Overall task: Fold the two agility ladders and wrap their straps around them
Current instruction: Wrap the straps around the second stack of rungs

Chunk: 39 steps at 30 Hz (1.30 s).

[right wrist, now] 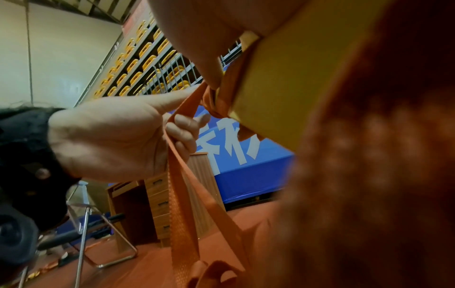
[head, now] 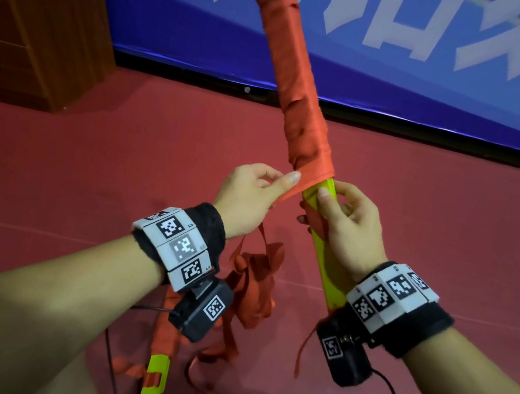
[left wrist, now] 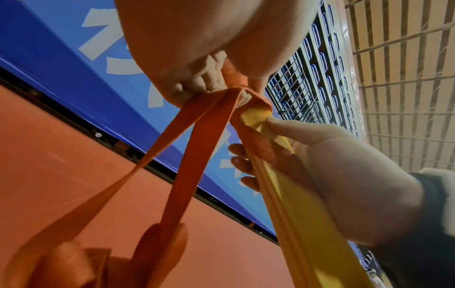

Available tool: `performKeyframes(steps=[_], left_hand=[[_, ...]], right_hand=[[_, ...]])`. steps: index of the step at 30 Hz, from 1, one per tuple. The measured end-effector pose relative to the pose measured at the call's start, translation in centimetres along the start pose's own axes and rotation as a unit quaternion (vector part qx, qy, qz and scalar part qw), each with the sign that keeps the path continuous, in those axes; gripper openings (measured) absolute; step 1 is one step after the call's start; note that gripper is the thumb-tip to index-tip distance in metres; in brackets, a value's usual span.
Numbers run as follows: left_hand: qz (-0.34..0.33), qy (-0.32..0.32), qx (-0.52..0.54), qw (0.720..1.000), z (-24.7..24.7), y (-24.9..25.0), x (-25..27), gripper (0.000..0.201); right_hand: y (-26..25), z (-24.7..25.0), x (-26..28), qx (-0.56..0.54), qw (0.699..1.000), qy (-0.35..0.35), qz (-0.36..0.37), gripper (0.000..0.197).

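Agility ladder in hand (head: 300, 79): bundle of yellow-green rungs held slanting up and away above the red floor (head: 456, 209), upper end toward the blue banner (head: 410, 70) at the floor's far edge; orange webbing wound over most of its length, only a sliver of rung showing at the top.
Bare stretch: lower part of the bundle, from the last turn of webbing down past the right wrist, yellow-green and not yet covered.
Strap (left wrist: 197, 140): leaves the last turn at the bundle, passes through the left fingers, hangs down in two runs to a loose heap by the left wrist camera.
Left hand (head: 248, 195): thumb and fingers pinching the strap just beside the bundle, at the edge of the wrapping.
Right hand (head: 346, 225): fingers curled round the bare rungs below the wrapping, thumb pressed flat on the yellow-green face.
Second ladder (head: 162, 352): on the floor near its close edge, below the left forearm; rungs stacked, orange webbing over part of them, one yellow-green end bare, loose webbing trailing around it; how complete its wrap is cannot be told.
Done, by the look of it: folding of both ladders; most of the wrapping on the held one.
Left, by judgement: winding the remaining slack down the bare stretch, securing the strap end, then checking or finishing the ladder on the floor.
Other things: wooden cabinet (head: 30, 20) at the floor's far left corner.
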<state>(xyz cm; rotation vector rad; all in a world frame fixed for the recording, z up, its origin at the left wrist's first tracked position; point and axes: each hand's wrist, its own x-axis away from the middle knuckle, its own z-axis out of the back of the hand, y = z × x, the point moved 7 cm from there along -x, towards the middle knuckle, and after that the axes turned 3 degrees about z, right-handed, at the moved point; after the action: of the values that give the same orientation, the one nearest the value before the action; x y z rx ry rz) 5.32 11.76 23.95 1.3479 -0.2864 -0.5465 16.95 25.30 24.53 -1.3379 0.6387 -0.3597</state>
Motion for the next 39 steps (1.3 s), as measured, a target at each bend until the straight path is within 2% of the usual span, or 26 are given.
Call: performKeyframes(steps=[3, 6, 9, 13, 15, 17, 20, 22, 26, 29, 32, 35, 39], left_hand=[[-0.021, -0.017, 0.024, 0.999, -0.3, 0.1, -0.2, 0.029], [-0.043, -0.029, 0.065, 0.997, -0.8, 0.6, 0.1, 0.03], [-0.038, -0.055, 0.067, 0.995, -1.4, 1.2, 0.1, 0.012], [-0.009, -0.101, 0.116, 0.988, -2.0, 1.0, 0.1, 0.02], [-0.017, -0.091, 0.113, 0.989, -1.9, 1.1, 0.4, 0.023], [-0.025, -0.073, 0.115, 0.99, -1.6, 1.4, 0.7, 0.023], [-0.023, -0.043, 0.113, 0.992, -1.3, 1.1, 0.9, 0.014], [-0.023, -0.007, 0.103, 0.994, -1.0, 0.7, 0.7, 0.018], [-0.025, 0.046, 0.084, 0.995, -0.6, 0.9, 0.6, 0.051], [-0.021, 0.095, 0.059, 0.994, 0.0, 0.9, 0.4, 0.043], [-0.028, 0.12, 0.028, 0.992, 0.3, 1.2, 0.7, 0.045], [-0.036, 0.109, 0.046, 0.992, 0.1, 0.8, 0.7, 0.048], [-0.022, 0.093, 0.072, 0.993, -0.1, 0.4, 0.6, 0.035]], right_hand=[[0.0, -0.1, 0.0, -0.033, 0.999, -0.018, -0.024, 0.019], [0.1, -0.3, 0.1, -0.053, 0.998, -0.034, -0.029, 0.022], [-0.1, -0.4, 0.1, -0.073, 0.996, -0.04, -0.029, 0.024], [-0.3, -0.7, 0.3, -0.064, 0.996, -0.064, -0.023, 0.034], [-0.3, -0.8, 0.4, -0.015, 0.996, -0.085, -0.006, 0.034], [-0.4, -0.6, 0.2, 0.087, 0.991, -0.098, 0.036, 0.042], [-0.6, 0.0, 0.0, 0.268, 0.955, -0.097, 0.078, 0.059], [-0.9, 0.5, -0.1, 0.317, 0.942, -0.068, 0.083, 0.068], [-1.1, 0.7, 0.1, 0.334, 0.938, -0.006, 0.089, 0.066], [-1.2, 0.5, 0.5, 0.338, 0.935, 0.021, 0.107, 0.057], [-1.4, -0.1, 1.0, 0.358, 0.926, 0.015, 0.121, 0.05], [-1.2, -0.5, 1.4, 0.366, 0.922, 0.004, 0.127, 0.048], [-0.7, -0.7, 1.1, 0.4, 0.911, -0.032, 0.096, 0.055]])
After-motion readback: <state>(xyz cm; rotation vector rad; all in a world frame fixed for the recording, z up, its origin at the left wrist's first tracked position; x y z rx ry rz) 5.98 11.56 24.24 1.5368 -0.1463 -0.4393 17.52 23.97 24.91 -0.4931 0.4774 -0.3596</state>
